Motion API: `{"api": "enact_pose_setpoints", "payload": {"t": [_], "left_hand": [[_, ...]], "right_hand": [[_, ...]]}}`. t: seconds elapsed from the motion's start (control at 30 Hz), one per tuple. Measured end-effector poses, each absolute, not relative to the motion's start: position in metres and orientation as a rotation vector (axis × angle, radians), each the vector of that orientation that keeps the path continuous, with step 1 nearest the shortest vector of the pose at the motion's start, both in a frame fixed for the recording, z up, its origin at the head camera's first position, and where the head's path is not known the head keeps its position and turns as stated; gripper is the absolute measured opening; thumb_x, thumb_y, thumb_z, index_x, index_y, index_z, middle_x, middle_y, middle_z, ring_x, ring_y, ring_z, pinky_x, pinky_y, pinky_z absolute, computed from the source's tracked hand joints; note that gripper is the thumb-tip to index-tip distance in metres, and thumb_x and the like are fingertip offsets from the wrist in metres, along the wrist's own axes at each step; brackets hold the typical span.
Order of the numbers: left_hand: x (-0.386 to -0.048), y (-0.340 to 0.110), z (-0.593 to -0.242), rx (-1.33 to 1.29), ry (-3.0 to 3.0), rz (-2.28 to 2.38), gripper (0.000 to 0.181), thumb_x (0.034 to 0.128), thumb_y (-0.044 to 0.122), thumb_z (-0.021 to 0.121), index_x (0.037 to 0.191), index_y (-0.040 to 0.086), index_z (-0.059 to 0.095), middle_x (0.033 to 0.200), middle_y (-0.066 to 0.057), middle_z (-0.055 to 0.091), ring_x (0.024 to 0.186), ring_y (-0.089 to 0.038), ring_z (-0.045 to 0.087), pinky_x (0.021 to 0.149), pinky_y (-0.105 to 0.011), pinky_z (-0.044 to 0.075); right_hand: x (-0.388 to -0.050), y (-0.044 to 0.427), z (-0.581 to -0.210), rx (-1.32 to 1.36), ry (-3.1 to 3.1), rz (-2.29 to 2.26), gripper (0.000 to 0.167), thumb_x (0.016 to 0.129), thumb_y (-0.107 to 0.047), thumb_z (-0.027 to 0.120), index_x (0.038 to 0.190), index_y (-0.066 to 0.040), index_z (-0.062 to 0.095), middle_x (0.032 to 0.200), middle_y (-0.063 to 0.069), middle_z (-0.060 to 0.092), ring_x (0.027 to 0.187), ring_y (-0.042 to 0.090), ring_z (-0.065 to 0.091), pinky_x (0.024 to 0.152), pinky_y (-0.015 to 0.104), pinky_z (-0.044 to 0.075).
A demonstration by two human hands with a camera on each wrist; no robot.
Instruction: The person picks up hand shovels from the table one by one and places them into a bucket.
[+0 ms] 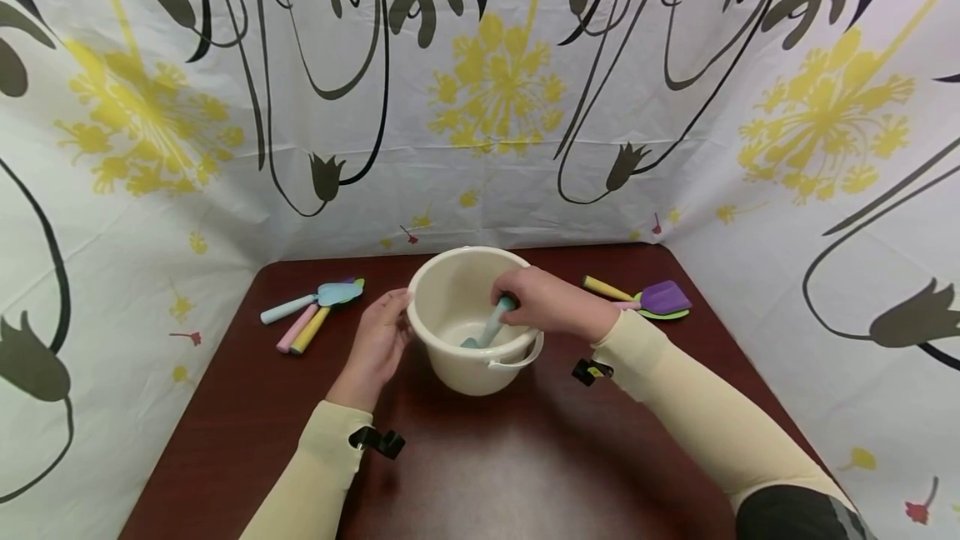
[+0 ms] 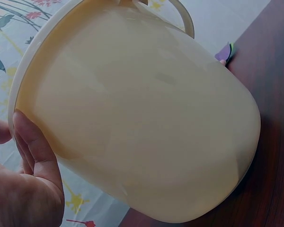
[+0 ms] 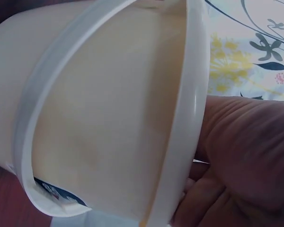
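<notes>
A cream plastic bucket (image 1: 467,369) stands upright on the dark table, its handle (image 1: 522,355) hanging on the near right side. At the left of its rim, my left hand (image 1: 381,338) holds on; the left wrist view shows the fingers (image 2: 34,142) against the outer wall under the lip. My right hand (image 1: 542,300) reaches over the right rim and grips the handle of a light blue spatula (image 1: 495,322). The spatula slants down inside the bucket, its head low near the bottom. In the right wrist view the rim (image 3: 191,94) hides the spatula.
Left of the bucket lies a pile of spatulas (image 1: 340,292) with blue, pink and yellow handles. Another pile, topped by a purple spatula head (image 1: 664,298), lies to the right. A patterned cloth (image 1: 480,190) hangs behind and along both sides of the table (image 1: 465,473).
</notes>
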State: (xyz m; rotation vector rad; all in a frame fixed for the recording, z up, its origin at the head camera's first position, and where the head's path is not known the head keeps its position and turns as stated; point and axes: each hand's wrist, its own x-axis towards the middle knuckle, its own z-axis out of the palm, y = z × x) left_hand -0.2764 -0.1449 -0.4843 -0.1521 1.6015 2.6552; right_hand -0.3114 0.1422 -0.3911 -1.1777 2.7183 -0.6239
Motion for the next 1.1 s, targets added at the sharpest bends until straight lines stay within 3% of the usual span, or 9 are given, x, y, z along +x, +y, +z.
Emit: {"api": "enact_pose_setpoints", "payload": {"t": [0.37,0.77,1.1], "left_hand": [[-0.275,-0.144,-0.483,-0.152,1.602,2.662,0.026,0.1125,0.02,0.066,0.13,0.001,0.067,0.111,-0.008,0.067,0.085,-0.016,0.06,0.07,-0.024,0.053],[-0.275,-0.143,-0.484,-0.158,1.596,2.668,0.025,0.1116,0.02,0.067,0.128,0.001,0.068,0.112,-0.01,0.068,0.085,-0.016,0.06,0.07,-0.024,0.053],[-0.274,-0.144,-0.483,-0.176,1.592,2.658,0.028,0.1115,0.021,0.067,0.132,0.002,0.067,0.115,-0.009,0.067,0.087,-0.016,0.06,0.072,-0.024,0.053]], "right_hand": [[-0.313,0.136,-0.385,-1.134,2.737,-0.305,0.01,0.096,-0.003,0.082,0.102,-0.007,0.077,0.104,0.004,0.072,0.089,0.019,0.061,0.085,0.036,0.055],[-0.309,0.125,-0.38,-1.111,2.734,-0.072,0.017,0.089,0.009,0.076,0.087,-0.008,0.072,0.083,-0.001,0.061,0.075,0.017,0.051,0.073,0.031,0.048],[-0.312,0.121,-0.383,-1.109,2.757,-0.027,0.018,0.082,0.013,0.075,0.086,-0.005,0.073,0.081,0.0,0.061,0.075,0.017,0.051,0.074,0.031,0.05]]}}
